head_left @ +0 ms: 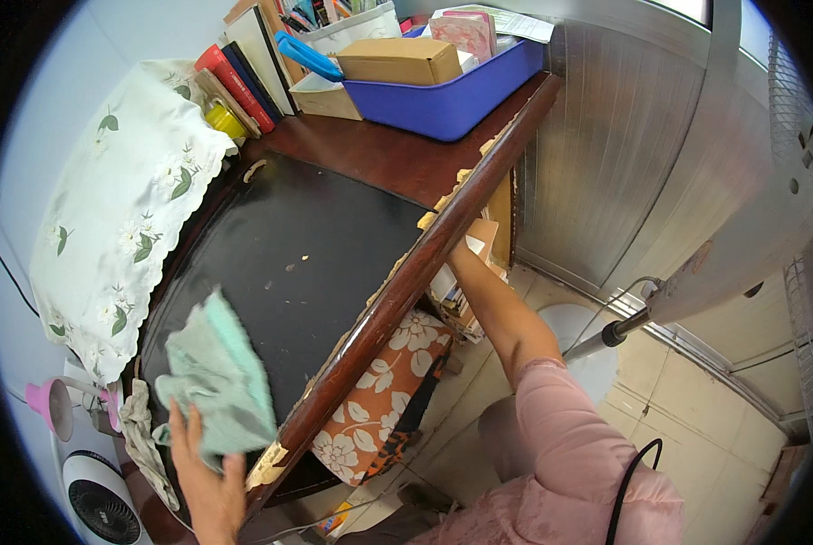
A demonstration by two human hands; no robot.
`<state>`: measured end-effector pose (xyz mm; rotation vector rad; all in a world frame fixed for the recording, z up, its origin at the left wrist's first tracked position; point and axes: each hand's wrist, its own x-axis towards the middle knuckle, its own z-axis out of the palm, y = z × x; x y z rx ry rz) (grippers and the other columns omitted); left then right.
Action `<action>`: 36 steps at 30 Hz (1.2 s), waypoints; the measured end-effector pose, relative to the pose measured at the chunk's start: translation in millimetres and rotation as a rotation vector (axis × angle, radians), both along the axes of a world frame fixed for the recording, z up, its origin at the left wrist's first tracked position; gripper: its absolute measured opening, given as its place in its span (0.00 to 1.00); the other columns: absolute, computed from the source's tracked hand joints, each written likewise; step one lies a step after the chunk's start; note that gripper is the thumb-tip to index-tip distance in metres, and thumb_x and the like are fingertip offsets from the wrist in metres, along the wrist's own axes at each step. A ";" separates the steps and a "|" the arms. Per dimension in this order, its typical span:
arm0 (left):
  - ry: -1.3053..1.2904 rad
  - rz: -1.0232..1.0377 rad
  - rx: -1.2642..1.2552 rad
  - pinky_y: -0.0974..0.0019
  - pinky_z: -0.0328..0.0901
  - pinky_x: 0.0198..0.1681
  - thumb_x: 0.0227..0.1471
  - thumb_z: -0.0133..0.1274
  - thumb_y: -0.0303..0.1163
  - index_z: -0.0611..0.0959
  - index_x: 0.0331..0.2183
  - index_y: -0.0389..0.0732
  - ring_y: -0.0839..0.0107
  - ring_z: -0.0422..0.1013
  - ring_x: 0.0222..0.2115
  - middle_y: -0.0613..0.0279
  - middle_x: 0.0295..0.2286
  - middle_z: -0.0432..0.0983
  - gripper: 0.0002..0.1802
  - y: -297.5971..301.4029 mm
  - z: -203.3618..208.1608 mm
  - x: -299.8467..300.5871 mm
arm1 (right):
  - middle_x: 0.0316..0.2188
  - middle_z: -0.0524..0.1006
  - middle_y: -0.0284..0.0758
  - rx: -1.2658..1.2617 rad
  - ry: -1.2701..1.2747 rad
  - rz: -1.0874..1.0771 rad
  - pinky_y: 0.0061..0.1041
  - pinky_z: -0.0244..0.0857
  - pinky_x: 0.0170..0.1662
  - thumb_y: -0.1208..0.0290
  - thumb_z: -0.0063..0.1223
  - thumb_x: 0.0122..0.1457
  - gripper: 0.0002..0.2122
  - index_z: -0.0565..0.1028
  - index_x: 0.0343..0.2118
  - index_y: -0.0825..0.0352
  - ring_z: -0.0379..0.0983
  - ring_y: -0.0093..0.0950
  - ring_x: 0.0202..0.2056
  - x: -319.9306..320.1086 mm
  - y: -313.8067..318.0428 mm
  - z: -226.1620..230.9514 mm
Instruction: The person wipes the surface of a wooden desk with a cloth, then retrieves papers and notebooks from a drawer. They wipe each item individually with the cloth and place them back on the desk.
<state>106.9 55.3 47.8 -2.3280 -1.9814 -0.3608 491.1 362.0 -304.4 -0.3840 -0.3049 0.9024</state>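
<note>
A pale green cloth (216,363), crumpled with a brighter mint stripe, lies over the black desk mat at the lower left. My left hand (208,472) is at its near end, with fingers over the fabric and the thumb by its lower edge, the cloth gathered between them. The brown wooden desk (370,163) carries the dark mat (307,245), which has a few light specks on it. My right forearm (502,309) reaches past the desk's front edge, near books stacked underneath. That edge hides my right hand, so its fingers do not show.
A blue plastic basket (452,104) with a cardboard box (399,62) stands at the far end beside upright books (238,91). A flowered white cover (120,200) drapes along the left. Below the desk sits an orange floral cushion (384,391). The desk edge (434,250) has chipped veneer.
</note>
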 end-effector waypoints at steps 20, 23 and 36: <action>0.201 0.018 0.046 0.54 0.44 0.62 0.45 0.49 0.42 0.61 0.58 0.35 0.47 0.49 0.60 0.45 0.60 0.50 0.40 -14.6 -13.9 -0.7 | 0.43 0.75 0.34 -0.093 0.012 0.121 0.28 0.67 0.46 0.62 0.39 0.65 0.16 0.68 0.52 0.64 0.73 0.29 0.42 -24.8 -68.8 102.7; 0.173 -0.018 0.057 0.53 0.44 0.62 0.43 0.49 0.44 0.61 0.57 0.33 0.46 0.49 0.60 0.42 0.61 0.49 0.42 -8.5 -17.5 -8.6 | 0.40 0.75 0.32 -0.225 -0.063 0.017 0.26 0.66 0.44 0.67 0.44 0.63 0.14 0.71 0.49 0.65 0.72 0.27 0.40 -6.7 -80.6 101.7; 0.083 -0.033 0.125 0.52 0.46 0.61 0.45 0.52 0.38 0.63 0.57 0.34 0.46 0.52 0.59 0.44 0.59 0.54 0.38 -14.7 -18.1 -2.3 | 0.26 0.73 0.32 -0.075 0.055 -0.098 0.31 0.65 0.41 0.61 0.41 0.66 0.14 0.69 0.40 0.69 0.70 0.28 0.31 38.8 -170.1 127.6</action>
